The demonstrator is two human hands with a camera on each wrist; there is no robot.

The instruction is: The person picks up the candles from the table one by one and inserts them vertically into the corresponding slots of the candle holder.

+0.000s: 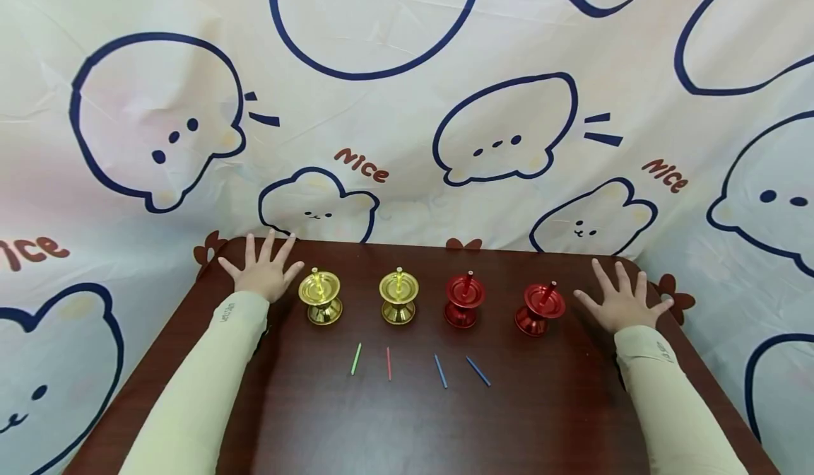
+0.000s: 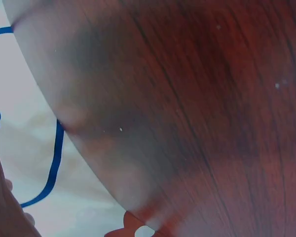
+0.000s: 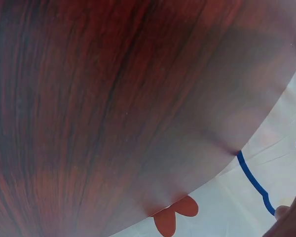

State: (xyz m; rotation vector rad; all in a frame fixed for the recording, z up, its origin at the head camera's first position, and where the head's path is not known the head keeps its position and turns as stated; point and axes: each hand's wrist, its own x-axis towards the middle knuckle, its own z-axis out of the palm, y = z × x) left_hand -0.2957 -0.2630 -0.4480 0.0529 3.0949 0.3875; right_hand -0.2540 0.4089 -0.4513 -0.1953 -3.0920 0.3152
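Note:
Fingers spread, my left hand (image 1: 262, 275) is at the far left of the table, just left of a gold candle holder (image 1: 320, 297). A second gold holder (image 1: 398, 295) stands to its right, followed by a red holder (image 1: 465, 300) and another red holder (image 1: 540, 308). Each has a short upright stick in its dish. Right of the last one is my right hand (image 1: 623, 304), its fingers also spread and holding nothing. Nearer me lie a green stick (image 1: 356, 359), a pink stick (image 1: 389, 364), a blue stick (image 1: 441, 371) and another blue stick (image 1: 478, 371), all like thin candles.
The dark brown wooden table (image 1: 407, 432) has rounded far corners. Behind it and along both sides hangs a white cloth (image 1: 394, 121) printed with blue cartoon outlines. Both wrist views show mostly tabletop, its edge and part of a hand.

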